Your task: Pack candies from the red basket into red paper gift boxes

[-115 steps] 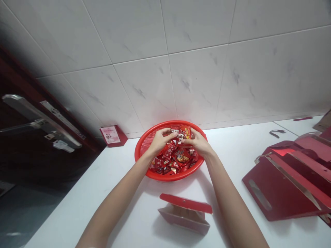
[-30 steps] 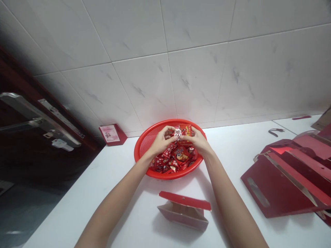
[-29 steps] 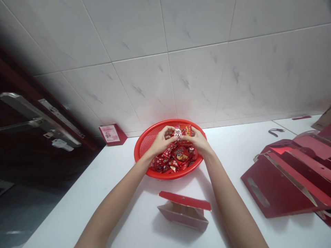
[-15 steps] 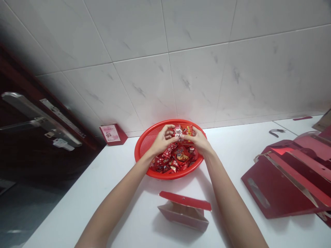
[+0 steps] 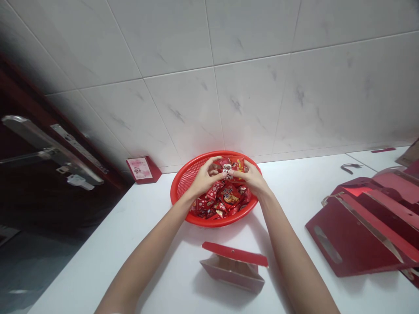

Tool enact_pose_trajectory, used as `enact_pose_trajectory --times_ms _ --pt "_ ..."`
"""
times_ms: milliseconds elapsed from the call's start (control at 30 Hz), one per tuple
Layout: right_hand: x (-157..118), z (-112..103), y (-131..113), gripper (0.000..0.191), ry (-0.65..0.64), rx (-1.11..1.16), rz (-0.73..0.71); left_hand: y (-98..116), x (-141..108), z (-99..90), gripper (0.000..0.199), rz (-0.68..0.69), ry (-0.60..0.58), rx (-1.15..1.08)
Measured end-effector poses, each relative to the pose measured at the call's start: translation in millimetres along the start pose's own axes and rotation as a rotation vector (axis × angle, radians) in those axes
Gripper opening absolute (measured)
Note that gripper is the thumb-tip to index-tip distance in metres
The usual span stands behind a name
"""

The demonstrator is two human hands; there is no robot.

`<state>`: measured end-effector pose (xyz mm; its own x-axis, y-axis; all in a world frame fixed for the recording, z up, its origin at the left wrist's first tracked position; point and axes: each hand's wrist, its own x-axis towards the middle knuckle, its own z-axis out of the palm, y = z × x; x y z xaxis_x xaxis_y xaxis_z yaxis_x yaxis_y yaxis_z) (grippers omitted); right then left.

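Note:
Both my left hand (image 5: pixel 207 178) and my right hand (image 5: pixel 252 176) grip a red snack packet (image 5: pixel 231 166) with white and yellow print, thumbs on its near face. They hold it up over the back part of a red plastic basket (image 5: pixel 178 185). Below the packet, several wrapped sweets and snack packets (image 5: pixel 229 197) lie in the basket. Between my forearms, nearer to me, an open red paper box (image 5: pixel 233 272) stands on the white table (image 5: pixel 163 274), its flap raised.
At the right lies a stack of red paper boxes or bags (image 5: pixel 363 226). A small red box with a pink label (image 5: pixel 140 169) stands by the tiled wall at the left. A dark strip (image 5: pixel 351 167) lies at the back right. Beyond the table's left edge is a door with a metal handle (image 5: pixel 46 152).

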<state>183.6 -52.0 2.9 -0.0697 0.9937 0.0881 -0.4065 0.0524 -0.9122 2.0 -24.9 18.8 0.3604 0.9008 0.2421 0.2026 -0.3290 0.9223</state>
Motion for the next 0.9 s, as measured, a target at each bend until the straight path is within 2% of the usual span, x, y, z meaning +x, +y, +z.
enact_pose_trajectory --times_ms 467,667,800,900 --pt "-0.2 0.3 -0.3 0.058 -0.020 -0.010 0.015 0.3 -0.3 -0.6 0.066 -0.022 -0.025 0.017" --pt "1.8 -0.1 1.5 0.057 -0.016 0.004 -0.002 1.0 2.3 -4.6 0.067 -0.078 -0.019 -0.009" --pt "1.3 -0.3 0.8 0.056 0.002 -0.003 -0.002 1.1 4.1 -16.9 0.057 -0.078 0.013 -0.001" --pt "1.2 -0.3 0.8 0.054 0.014 0.003 0.002 -0.8 3.4 -36.6 0.047 -0.089 0.013 0.038"
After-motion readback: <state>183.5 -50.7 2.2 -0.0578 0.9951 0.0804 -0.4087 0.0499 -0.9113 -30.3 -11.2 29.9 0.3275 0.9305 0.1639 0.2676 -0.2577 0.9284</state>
